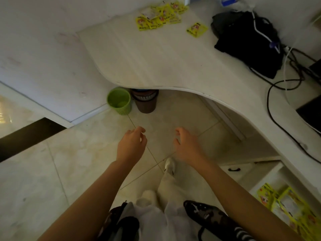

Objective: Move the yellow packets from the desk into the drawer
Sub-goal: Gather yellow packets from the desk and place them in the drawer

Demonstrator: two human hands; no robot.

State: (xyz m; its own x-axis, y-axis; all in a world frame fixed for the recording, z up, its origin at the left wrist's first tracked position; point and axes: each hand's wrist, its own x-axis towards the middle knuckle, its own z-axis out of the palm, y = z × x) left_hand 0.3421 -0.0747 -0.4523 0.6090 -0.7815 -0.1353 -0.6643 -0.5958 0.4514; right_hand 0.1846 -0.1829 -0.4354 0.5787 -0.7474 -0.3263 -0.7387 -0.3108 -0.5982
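A heap of yellow packets lies at the far end of the white curved desk, and a single yellow packet lies apart to its right. An open drawer at the lower right holds several more yellow packets. My left hand and my right hand hang over the floor in front of the desk, fingers loosely curled, holding nothing. Both are well short of the heap.
A black bag with cables lies on the desk at the right. A green bin and a brown bin stand on the tiled floor under the desk edge. My legs and a white shoe are below.
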